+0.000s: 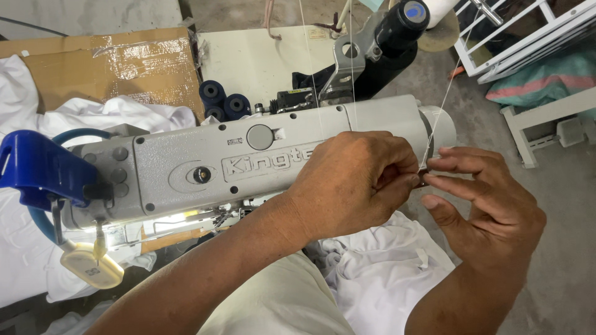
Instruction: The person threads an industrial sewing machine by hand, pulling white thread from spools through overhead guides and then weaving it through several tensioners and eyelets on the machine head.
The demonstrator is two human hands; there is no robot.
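Two hands (357,183) (481,195), thread (434,133) barely visible

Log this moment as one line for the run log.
left hand: pinching thread | right hand: pinching same thread | place: right end of sewing machine | below: white cloth

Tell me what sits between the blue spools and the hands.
The grey sewing machine body lies between the blue spools and both hands, left and right, in the head view.

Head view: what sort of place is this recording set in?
Probably a small garment sewing workshop: a grey industrial sewing machine, white fabric piled around it, dark blue thread spools behind, and both hands working a white thread.
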